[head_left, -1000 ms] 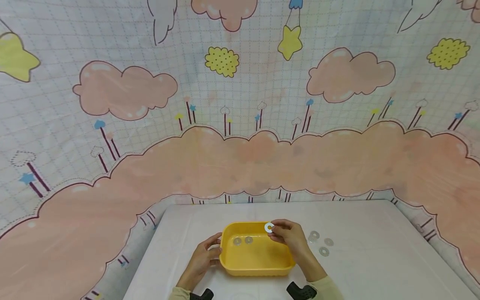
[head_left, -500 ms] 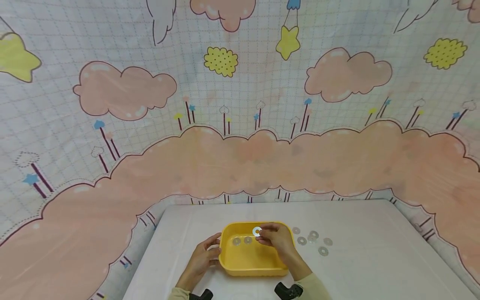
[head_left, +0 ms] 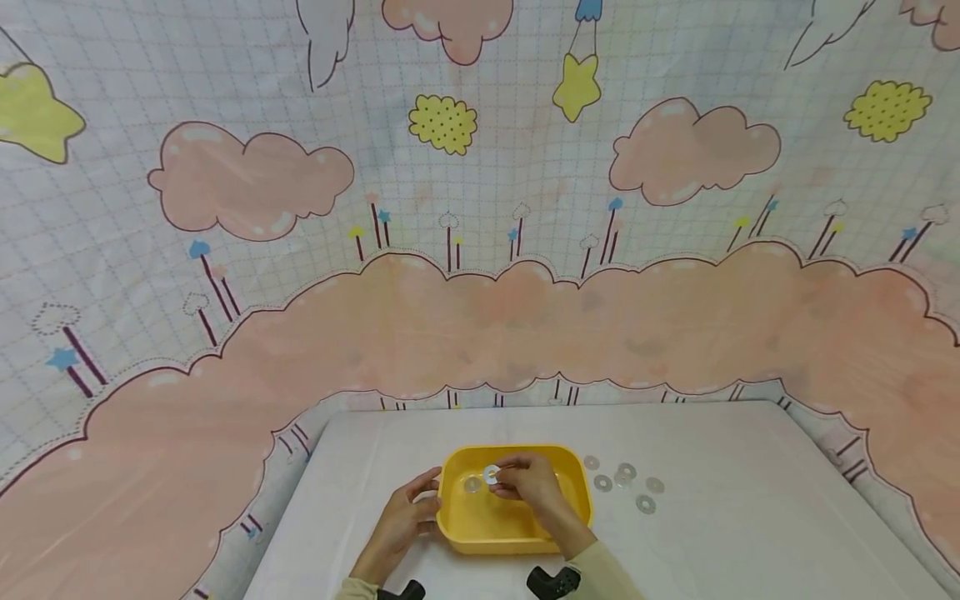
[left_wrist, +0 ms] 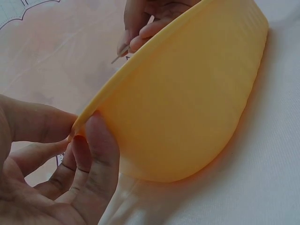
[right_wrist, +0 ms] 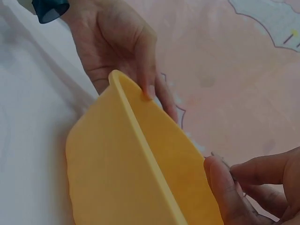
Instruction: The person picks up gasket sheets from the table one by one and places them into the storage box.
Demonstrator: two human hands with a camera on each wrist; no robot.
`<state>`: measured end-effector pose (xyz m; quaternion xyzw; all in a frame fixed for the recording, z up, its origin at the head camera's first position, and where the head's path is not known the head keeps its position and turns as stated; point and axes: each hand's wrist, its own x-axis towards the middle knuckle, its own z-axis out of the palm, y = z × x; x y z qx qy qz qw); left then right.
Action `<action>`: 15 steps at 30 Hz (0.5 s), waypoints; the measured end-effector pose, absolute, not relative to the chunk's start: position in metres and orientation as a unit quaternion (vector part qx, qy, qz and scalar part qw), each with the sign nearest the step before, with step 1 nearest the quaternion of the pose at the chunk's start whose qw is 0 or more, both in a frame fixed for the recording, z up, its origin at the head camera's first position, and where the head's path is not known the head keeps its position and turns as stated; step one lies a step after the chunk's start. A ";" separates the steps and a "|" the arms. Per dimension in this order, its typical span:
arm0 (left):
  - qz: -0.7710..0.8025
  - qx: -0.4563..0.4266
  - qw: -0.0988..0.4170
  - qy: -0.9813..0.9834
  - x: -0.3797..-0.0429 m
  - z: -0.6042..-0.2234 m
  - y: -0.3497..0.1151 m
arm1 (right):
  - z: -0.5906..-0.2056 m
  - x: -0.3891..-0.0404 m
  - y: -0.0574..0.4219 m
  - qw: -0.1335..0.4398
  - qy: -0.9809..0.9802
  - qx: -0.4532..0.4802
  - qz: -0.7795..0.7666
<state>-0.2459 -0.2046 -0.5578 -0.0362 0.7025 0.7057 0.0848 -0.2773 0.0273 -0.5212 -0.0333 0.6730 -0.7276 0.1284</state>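
Note:
A yellow plastic basin [head_left: 502, 547] stands on the white table. At its left end, my left hand [head_left: 397, 521] pinches the rim between thumb and fingers, as the left wrist view shows with the basin wall [left_wrist: 187, 108] beside it. Over the basin, my right hand [head_left: 534, 485] pinches a flat ring-shaped washer [head_left: 491, 474] by its edge. In the right wrist view this washer [right_wrist: 220, 159] is seen nearly edge-on at the fingertips. Another washer [head_left: 472, 484] lies inside the basin, left of the held one. The spot behind my right fingers is hidden.
Several loose washers [head_left: 646, 504] lie on the white tabletop [head_left: 735, 500] right of the basin. A patterned cloth backdrop [head_left: 480, 325] hangs behind the table. Each wrist carries a black camera mount [head_left: 553, 582].
My right hand has moved left and slightly down over the basin with the washer, now covering a second washer seen there earlier. The left hand stays on the rim.

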 end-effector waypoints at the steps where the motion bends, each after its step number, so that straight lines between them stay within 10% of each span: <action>1: 0.705 -0.037 0.084 0.703 -0.246 -0.558 -0.204 | -0.522 -0.278 0.026 0.129 0.673 -0.034 -0.728; 15: 0.709 -0.045 0.086 0.698 -0.246 -0.554 -0.200 | -0.531 -0.286 0.008 0.159 0.721 -0.016 -0.674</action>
